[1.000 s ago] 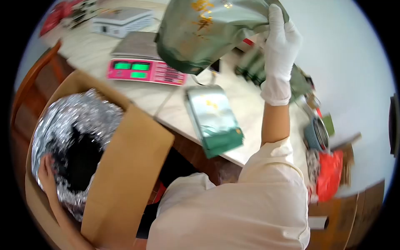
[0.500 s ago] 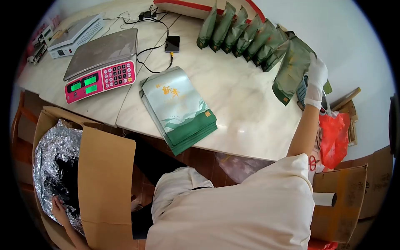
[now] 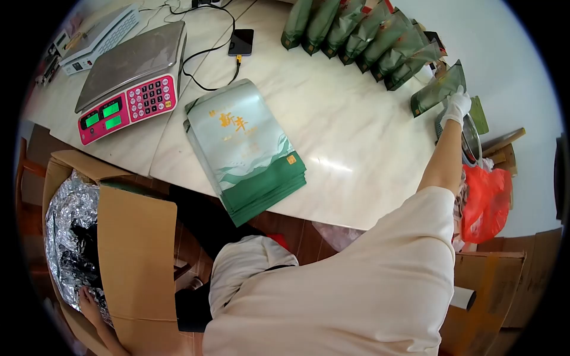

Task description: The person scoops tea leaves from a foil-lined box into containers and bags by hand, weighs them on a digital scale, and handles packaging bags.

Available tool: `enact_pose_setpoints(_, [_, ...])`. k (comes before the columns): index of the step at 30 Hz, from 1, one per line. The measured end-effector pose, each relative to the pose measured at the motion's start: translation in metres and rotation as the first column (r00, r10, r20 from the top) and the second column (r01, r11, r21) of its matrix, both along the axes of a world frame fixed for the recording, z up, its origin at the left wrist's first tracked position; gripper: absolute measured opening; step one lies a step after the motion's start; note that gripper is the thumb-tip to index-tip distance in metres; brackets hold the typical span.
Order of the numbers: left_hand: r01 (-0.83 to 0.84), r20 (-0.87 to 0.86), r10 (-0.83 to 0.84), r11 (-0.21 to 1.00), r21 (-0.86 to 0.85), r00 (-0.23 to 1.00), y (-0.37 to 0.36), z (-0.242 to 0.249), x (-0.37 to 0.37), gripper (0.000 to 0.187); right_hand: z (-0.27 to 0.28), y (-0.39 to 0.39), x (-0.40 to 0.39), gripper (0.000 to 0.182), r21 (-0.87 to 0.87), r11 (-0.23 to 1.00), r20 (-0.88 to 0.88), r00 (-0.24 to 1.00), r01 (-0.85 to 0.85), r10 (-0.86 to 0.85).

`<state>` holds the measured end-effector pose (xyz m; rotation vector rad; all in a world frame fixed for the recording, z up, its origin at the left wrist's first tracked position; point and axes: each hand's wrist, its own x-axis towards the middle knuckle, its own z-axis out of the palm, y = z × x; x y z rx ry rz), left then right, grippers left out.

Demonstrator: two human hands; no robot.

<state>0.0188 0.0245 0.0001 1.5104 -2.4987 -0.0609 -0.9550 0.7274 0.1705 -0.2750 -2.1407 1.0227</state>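
"Gripping what?"
"With right fingers (image 3: 460,94), gripping a green pouch (image 3: 436,92) right of the scale (image 3: 132,72); likely placing, calling for steady releasing."
"With left fingers (image 3: 85,293)?"
"Touching foil (image 3: 64,228) below the scale; not showing whether gripping."

Bright — small glare on tabletop (image 3: 332,166)
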Motion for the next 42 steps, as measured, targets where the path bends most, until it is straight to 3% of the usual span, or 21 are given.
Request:
enact_pose_setpoints(4, [0.008, 0.077, -0.006, 1.0, -0.028, 0.997, -0.001, -0.004, 0.013, 0.029, -0.001, 0.002, -0.039, 0.042, 0.24, 0.971, 0.056, 0.998, 0.02, -0.034])
enact_pose_setpoints(7, [-0.039, 0.103, 0.038, 0.999, 0.004, 0.994, 0.001, -0.002, 0.007, 0.028, -0.042, 0.078, -0.166, 0.042, 0.289, 0.941, 0.202, 0.972, -0.177, 0.12])
enact_pose_setpoints(8, [-0.047, 0.144, 0.046, 0.999, 0.007, 0.989, 0.003, 0.001, 0.004, 0.027, -0.047, 0.083, -0.187, 0.043, 0.261, 0.96, 0.169, 0.984, -0.104, 0.06])
enact_pose_setpoints(12, [-0.103, 0.206, 0.093, 0.994, 0.039, 0.974, 0.003, 0.004, 0.004, 0.028, -0.024, 0.031, -0.123, 0.034, 0.409, 0.912, 0.143, 0.986, 0.02, -0.086])
enact_pose_setpoints(14, [-0.049, 0.19, 0.063, 0.996, -0.079, 0.98, -0.015, -0.011, 0.018, 0.03, -0.012, -0.006, -0.067, 0.047, 0.384, 0.921, 0.207, 0.966, 0.063, -0.152])
enact_pose_setpoints(15, [0.004, 0.187, 0.034, 0.98, -0.197, 0.982, -0.013, -0.017, 0.031, 0.032, -0.01, -0.026, -0.043, 0.052, 0.346, 0.938, 0.052, 0.998, 0.013, -0.033])
enact_pose_setpoints(17, [-0.155, -0.068, 0.156, 0.988, 0.017, 0.985, -0.003, -0.01, 0.019, 0.037, -0.021, -0.068, -0.011, 0.058, 0.456, 0.881, -0.101, 0.991, 0.125, -0.088])
enact_pose_setpoints(18, [-0.195, -0.061, 0.197, 0.98, 0.036, 0.979, -0.001, -0.003, 0.013, 0.039, -0.015, -0.111, 0.04, 0.057, 0.425, 0.897, -0.009, 0.991, -0.117, 0.133])
enact_pose_setpoints(19, [-0.285, 0.101, 0.28, 0.958, 0.042, 0.955, 0.009, 0.016, -0.01, 0.038, -0.025, -0.141, 0.061, 0.045, 0.433, 0.83, 0.033, 0.926, -0.352, 0.375])
enact_pose_setpoints(20, [-0.245, 0.08, 0.244, 0.969, 0.012, 0.967, 0.009, 0.014, -0.01, 0.037, -0.039, -0.187, 0.111, 0.033, 0.433, 0.737, -0.024, 0.811, -0.519, 0.585])
enact_pose_setpoints(21, [-0.193, 0.062, 0.194, 0.981, -0.02, 0.979, 0.006, 0.013, -0.009, 0.036, -0.055, -0.217, 0.143, 0.037, 0.54, 0.528, 0.03, 0.642, -0.656, 0.766])
enact_pose_setpoints(22, [-0.226, 0.056, 0.224, 0.974, 0.027, 0.973, 0.012, 0.021, -0.023, 0.035, -0.059, -0.247, 0.184, 0.046, 0.606, 0.23, 0.179, 0.412, -0.762, 0.893])
enact_pose_setpoints(23, [-0.254, 0.053, 0.251, 0.965, 0.072, 0.967, 0.017, 0.03, -0.035, 0.034, -0.074, -0.272, 0.217, 0.055, 0.575, 0.092, 0.304, 0.317, -0.813, 0.899])
enact_pose_setpoints(25, [-0.177, -0.1, 0.174, 0.984, -0.031, 0.98, 0.011, 0.017, -0.026, 0.033, -0.093, -0.32, 0.281, 0.074, 0.523, -0.194, 0.503, 0.116, -0.83, 0.857])
enact_pose_setpoints(28, [-0.179, -0.264, 0.175, 0.984, 0.012, 0.948, 0.019, 0.025, -0.029, 0.031, -0.113, -0.364, 0.339, 0.082, 0.487, -0.282, 0.571, 0.056, -0.827, 0.819])
enact_pose_setpoints(30, [-0.175, -0.361, 0.179, 0.984, 0.044, 0.915, 0.021, 0.026, -0.029, 0.029, -0.139, -0.379, 0.359, 0.085, 0.563, -0.159, 0.533, 0.209, -0.811, 0.82])
enact_pose_setpoints(31, [-0.172, -0.384, 0.183, 0.983, 0.064, 0.905, 0.024, 0.03, -0.035, 0.028, -0.139, -0.383, 0.369, 0.085, 0.574, -0.186, 0.54, 0.197, -0.798, 0.818])
enact_pose_setpoints(34, [-0.118, -0.479, 0.171, 0.983, 0.139, 0.861, 0.035, 0.041, -0.053, 0.026, -0.143, -0.377, 0.395, 0.068, 0.593, -0.042, 0.553, 0.369, -0.804, 0.747])
enact_pose_setpoints(39, [-0.036, -0.486, 0.113, 0.986, 0.166, 0.866, 0.043, 0.051, -0.074, 0.024, -0.136, -0.35, 0.409, 0.055, 0.545, -0.143, 0.681, 0.337, -0.826, 0.65])
enact_pose_setpoints(41, [-0.003, -0.501, 0.085, 0.987, 0.162, 0.862, 0.046, 0.054, -0.079, 0.023, -0.128, -0.344, 0.407, 0.05, 0.381, -0.147, 0.753, 0.214, -0.913, 0.623])
enact_pose_setpoints(42, [0.011, -0.499, 0.065, 0.989, 0.148, 0.864, 0.047, 0.054, -0.08, 0.023, -0.129, -0.34, 0.402, 0.045, 0.427, -0.177, 0.678, 0.185, -0.887, 0.712])
